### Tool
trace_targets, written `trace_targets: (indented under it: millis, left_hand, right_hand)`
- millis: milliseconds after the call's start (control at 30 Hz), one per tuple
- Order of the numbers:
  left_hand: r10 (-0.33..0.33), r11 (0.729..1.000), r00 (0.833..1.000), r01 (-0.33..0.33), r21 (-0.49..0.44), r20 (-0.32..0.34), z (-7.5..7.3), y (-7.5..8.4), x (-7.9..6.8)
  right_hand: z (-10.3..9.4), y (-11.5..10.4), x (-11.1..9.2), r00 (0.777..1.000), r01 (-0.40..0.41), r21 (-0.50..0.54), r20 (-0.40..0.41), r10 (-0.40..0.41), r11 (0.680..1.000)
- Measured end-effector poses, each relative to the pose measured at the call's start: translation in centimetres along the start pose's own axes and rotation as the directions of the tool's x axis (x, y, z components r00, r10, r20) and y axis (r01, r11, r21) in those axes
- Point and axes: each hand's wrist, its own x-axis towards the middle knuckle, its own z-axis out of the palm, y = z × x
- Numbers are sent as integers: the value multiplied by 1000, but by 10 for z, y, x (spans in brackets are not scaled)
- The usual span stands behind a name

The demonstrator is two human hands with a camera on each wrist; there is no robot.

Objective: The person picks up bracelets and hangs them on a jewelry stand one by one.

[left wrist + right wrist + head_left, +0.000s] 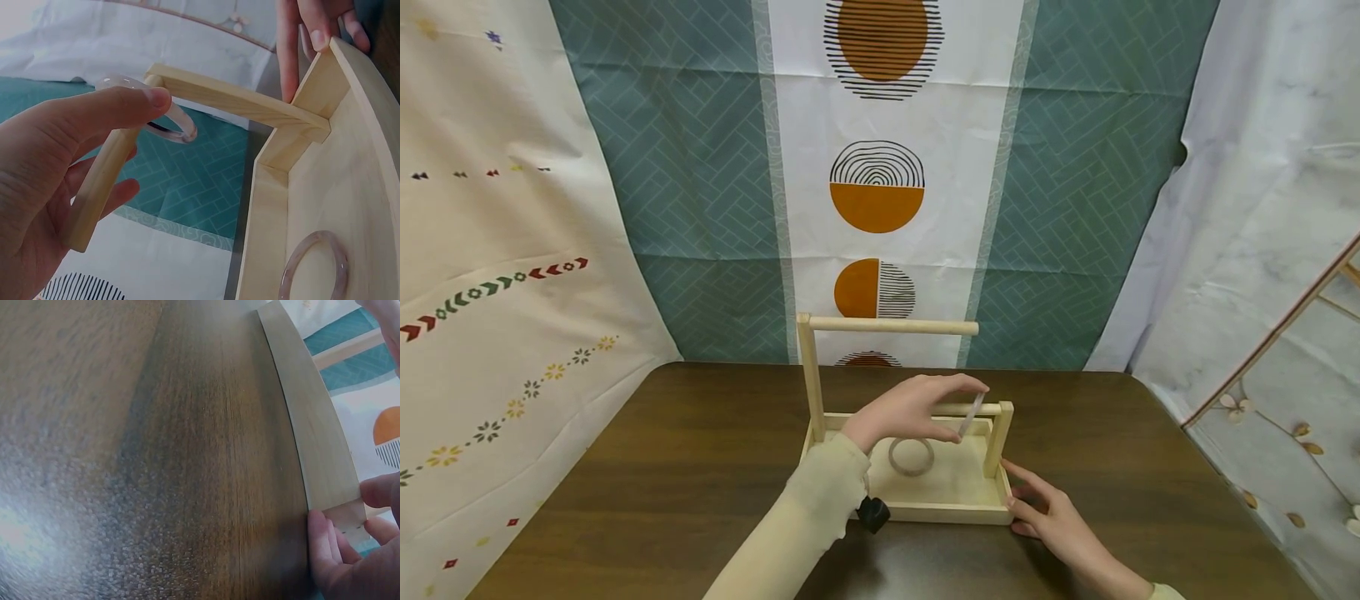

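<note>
A pale wooden rack point(936, 514) has a tray base, a tall post with a rod at the left and a shorter post with a lower rod at the right. My left hand point(910, 408) pinches a translucent pale bangle point(182, 124) beside the short post. The bangle appears to encircle the lower rod point(103, 181), whose free end lies by my left palm. Another bangle point(912, 457) lies flat on the tray floor. At the tray's front right corner, my right hand point(350, 550) grips the wood between thumb and fingers.
The rack stands on a dark brown wooden table point(700, 467). The upper rod point(895, 326) rises behind my left hand. Patterned cloth point(700, 167) hangs behind the table and on both sides. A black wrist device point(873, 514) sits at my left wrist.
</note>
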Motion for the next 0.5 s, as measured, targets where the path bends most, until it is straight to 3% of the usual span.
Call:
trace_targets:
  millis: [500]
  left_hand:
    - [-13,999,1000,12,37,23,6,2,6]
  right_hand:
    - [-1,2,2,1000,-3,4,4,3,1000]
